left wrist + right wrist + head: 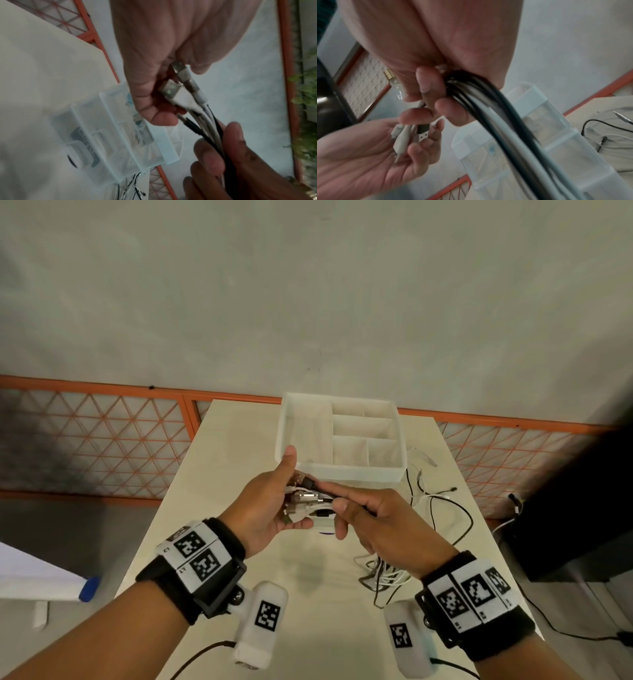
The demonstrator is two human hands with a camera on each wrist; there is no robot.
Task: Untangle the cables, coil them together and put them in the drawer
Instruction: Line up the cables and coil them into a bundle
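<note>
while no readable writing seemingly shows, left hand (274, 505) and right hand (373, 522) grip the cables (208, 121).

Cables: my bundle of thin black and white USB cables (310, 501), plug ends gathered side by side, lifted above the table; the tails trail down in a loose tangle.
Drawer: my translucent white plastic divided drawer tray (363, 472), upright just beyond the bundle.
</note>
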